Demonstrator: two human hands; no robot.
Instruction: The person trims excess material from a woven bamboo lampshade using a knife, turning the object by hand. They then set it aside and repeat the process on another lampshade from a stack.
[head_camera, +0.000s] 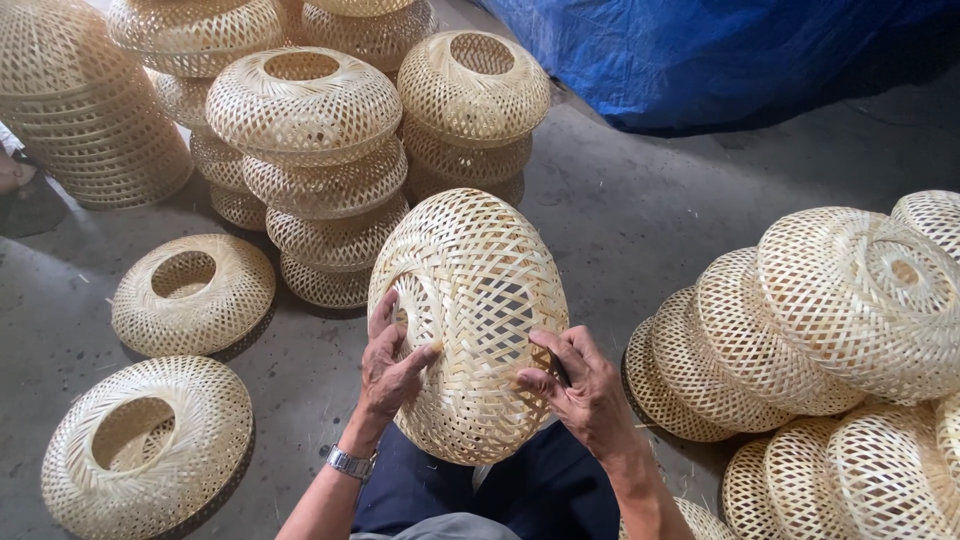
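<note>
A round woven bamboo shade stands on its edge over my lap, its open ring turned to the left. My left hand grips its left side, the fingers hooked by the rim of the opening, a metal watch on the wrist. My right hand presses on the lower right of the weave with thumb and fingers spread over the strips.
Stacks of similar woven shades stand ahead on the concrete floor. Two single shades lie at the left. A toppled row of nested shades lies at the right. A blue tarp covers the far right.
</note>
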